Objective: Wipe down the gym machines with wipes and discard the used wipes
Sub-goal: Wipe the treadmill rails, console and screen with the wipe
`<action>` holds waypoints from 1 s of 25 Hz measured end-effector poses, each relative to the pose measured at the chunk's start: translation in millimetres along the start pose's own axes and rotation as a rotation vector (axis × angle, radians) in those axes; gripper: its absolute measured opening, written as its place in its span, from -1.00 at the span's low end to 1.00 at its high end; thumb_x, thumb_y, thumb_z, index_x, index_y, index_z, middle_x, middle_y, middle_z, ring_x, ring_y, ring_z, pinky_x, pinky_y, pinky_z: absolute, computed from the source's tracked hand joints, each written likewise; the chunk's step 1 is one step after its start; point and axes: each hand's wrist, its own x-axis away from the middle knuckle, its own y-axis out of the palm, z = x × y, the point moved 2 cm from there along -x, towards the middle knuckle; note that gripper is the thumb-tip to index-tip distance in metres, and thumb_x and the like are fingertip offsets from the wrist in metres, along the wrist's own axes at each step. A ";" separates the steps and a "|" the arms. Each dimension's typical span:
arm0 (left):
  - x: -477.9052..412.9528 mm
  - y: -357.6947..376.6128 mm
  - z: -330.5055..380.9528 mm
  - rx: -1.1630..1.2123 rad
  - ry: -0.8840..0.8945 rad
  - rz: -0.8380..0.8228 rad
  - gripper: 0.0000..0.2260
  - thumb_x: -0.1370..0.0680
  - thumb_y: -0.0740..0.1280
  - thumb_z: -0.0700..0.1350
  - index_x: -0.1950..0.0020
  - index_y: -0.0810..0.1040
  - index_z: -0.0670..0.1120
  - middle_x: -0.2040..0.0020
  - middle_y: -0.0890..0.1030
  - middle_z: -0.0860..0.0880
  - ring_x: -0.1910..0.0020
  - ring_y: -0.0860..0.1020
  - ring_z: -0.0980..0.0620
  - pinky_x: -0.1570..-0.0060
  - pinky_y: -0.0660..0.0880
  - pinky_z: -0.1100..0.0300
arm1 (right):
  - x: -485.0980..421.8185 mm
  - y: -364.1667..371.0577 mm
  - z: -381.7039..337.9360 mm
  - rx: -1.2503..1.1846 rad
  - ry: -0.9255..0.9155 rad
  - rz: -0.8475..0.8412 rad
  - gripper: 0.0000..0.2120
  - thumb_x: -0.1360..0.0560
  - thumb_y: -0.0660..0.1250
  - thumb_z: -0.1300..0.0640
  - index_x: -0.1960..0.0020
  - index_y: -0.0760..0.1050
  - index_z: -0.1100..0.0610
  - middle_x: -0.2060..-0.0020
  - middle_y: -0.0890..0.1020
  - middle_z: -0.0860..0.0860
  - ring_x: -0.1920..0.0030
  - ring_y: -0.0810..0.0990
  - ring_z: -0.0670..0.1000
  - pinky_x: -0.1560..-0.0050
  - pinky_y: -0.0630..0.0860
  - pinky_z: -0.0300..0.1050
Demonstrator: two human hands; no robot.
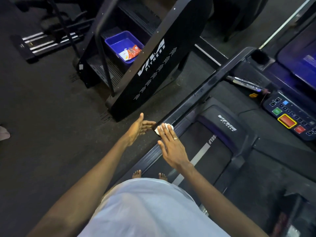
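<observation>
Your right hand (172,149) presses the white wipe (170,126) with straight fingers onto the near end of the treadmill handrail (205,88). Your left hand (139,130) hangs open just beside that end. Unpinched, the wipe could slide off the handrail.

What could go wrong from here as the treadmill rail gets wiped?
1. The right hand presses the wipe with flat fingers at the rail end; it could slide off to the floor.
2. Bare feet stand on the treadmill; bumping the console could perhaps start it.
3. The bin sits off on the stepper, a stretch away.
</observation>
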 end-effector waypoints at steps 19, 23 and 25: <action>9.4 36.5 17.8 -0.524 0.335 0.160 -0.62 -0.60 0.36 -0.07 -0.41 0.48 0.09 -0.24 0.52 0.18 -0.08 0.47 0.46 -0.06 0.41 0.55 | -24.2 21.3 -16.9 -1.152 0.642 0.170 -0.25 -0.56 0.05 -0.16 -0.62 -0.19 0.04 -0.59 -0.18 -0.12 -0.57 -0.16 -0.19 -0.60 -0.13 -0.04; 5.9 32.5 20.5 -0.540 0.303 0.161 -0.57 -0.54 0.43 0.00 -0.40 0.49 0.13 -0.31 0.51 0.14 -0.26 0.43 0.26 -0.27 0.36 0.32 | -2.5 32.9 -26.2 -1.136 0.508 0.134 -0.32 -0.58 0.01 -0.07 -0.61 -0.22 -0.02 -0.58 -0.22 -0.17 -0.53 -0.18 -0.27 -0.55 -0.13 -0.17; 2.1 33.3 20.6 -0.521 0.290 0.170 -0.58 -0.51 0.46 0.01 -0.36 0.52 0.16 -0.33 0.54 0.08 -0.29 0.46 0.21 -0.34 0.39 0.23 | -16.8 29.0 -11.0 -1.211 0.606 0.199 -0.32 -0.58 0.00 -0.11 -0.61 -0.19 0.01 -0.58 -0.20 -0.15 -0.53 -0.18 -0.25 -0.59 -0.17 -0.07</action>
